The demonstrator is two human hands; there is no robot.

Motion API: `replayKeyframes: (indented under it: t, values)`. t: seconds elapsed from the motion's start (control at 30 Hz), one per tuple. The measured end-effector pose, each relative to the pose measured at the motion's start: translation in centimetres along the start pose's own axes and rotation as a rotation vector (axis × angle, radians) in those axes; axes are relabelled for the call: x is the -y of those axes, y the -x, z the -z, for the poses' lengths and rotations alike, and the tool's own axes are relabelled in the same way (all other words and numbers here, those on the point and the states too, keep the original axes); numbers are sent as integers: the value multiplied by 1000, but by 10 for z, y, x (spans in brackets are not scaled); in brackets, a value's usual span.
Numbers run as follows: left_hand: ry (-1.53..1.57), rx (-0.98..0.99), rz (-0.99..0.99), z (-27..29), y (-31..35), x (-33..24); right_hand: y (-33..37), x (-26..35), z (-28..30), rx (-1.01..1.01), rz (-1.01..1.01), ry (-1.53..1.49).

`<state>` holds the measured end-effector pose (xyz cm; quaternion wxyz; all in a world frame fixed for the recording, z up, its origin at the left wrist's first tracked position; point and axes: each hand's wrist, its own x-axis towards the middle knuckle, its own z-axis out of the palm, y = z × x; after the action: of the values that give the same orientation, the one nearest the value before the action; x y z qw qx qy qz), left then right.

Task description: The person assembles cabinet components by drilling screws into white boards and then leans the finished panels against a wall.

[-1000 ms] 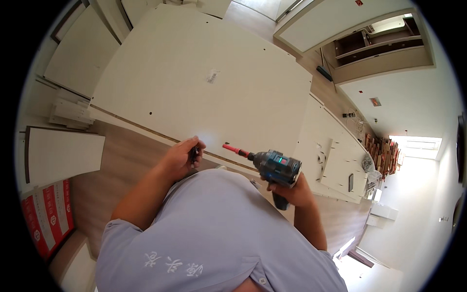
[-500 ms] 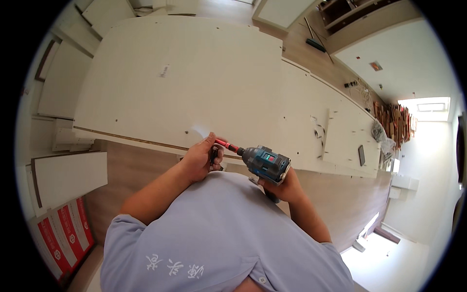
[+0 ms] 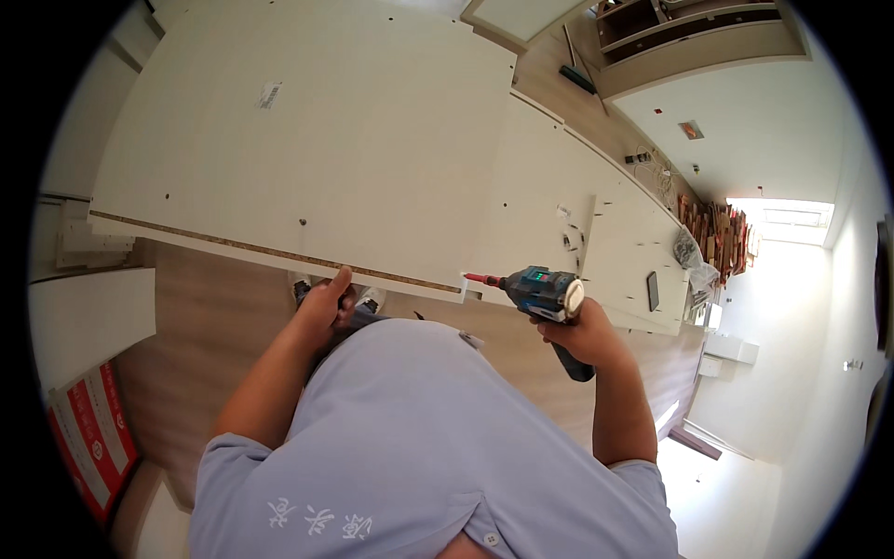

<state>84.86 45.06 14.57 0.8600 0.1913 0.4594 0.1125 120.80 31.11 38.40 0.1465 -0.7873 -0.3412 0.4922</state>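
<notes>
My right hand is wrapped round the grip of a blue and black cordless impact driver. The driver points left, and its long red bit ends at the right-hand end of a large white panel's near edge. Whether the tip touches a screw there is too small to tell. At the same near edge, farther left, my left hand has its fingers curled and its thumb up against the panel. What the curled fingers hold, if anything, is hidden.
On the white boards to the right lie a smaller panel, a dark phone and small metal fittings. Beyond are a broom, a cabinet and stacked wooden strips. A red and white carton stands at lower left.
The driver has moved right, away from my left hand, and its bit has come to the panel's near edge. My left hand has let go of the bit and moved left to the edge.
</notes>
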Motion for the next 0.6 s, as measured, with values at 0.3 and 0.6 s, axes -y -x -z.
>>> replayKeyframes:
  t: [0.3,0.6]
  values:
    - [68,-128,-57,-27,-9,3,-19,57,-2,72,271,762]
    - [124,-104,-96,-26,-16,8,-11,36,-8,67,201,621]
